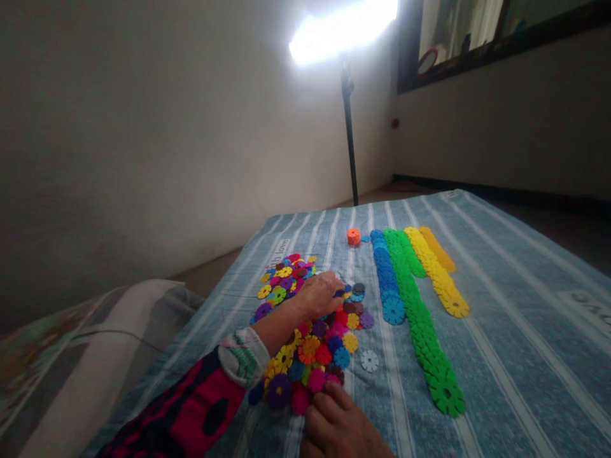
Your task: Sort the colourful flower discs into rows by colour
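A heap of notched plastic discs in many colours lies on the striped cloth. Across its middle reaches my left hand, fingers bent together and pointing down at dark blue discs by the right side; what they pinch, if anything, is hidden. My right hand is curled closed at the near edge, its fingertips by a pink disc; its grip contents are out of sight. To the right, overlapping rows are laid out: blue discs, green discs, yellow discs and orange-yellow discs.
An orange stack of discs stands toward the back. One pale disc lies apart, right of the heap. The cloth-covered surface has an edge at the back. Behind it is a lit lamp on a stand; grey bedding lies left.
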A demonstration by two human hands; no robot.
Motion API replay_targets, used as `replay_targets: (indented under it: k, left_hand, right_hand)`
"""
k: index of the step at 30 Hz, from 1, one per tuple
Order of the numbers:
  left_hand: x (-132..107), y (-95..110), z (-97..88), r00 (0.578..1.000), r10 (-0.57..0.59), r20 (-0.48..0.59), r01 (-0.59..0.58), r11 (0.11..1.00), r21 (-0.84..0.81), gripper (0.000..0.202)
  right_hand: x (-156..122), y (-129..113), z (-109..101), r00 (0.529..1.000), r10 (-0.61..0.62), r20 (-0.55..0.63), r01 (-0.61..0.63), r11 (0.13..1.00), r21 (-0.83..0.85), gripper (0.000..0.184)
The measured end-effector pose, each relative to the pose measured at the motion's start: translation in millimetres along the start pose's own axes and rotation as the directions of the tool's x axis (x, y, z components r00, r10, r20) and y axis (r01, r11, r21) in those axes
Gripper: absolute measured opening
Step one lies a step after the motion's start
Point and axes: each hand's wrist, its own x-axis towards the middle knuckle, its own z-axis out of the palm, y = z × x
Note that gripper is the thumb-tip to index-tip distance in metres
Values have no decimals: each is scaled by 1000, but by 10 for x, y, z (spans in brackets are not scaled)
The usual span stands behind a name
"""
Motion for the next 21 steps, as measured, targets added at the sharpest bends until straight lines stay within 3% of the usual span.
replay_targets:
  k: [8,14,21]
  left_hand:
    - [-8,-200,59,995,-104,1,104,994,33,27]
    - [-81,-191,28,986,-155,-64,155,988,-5,23]
    - [-117,48,-22,999,26,-29,-28,995,-96,18]
  right_hand:
    - [42,17,-78,997,-22,79,18,998,58,24]
    - [123,25,-198,993,-30,113,21,997,75,23]
    - [98,-9,-183,989,9,148,-20,997,71,20]
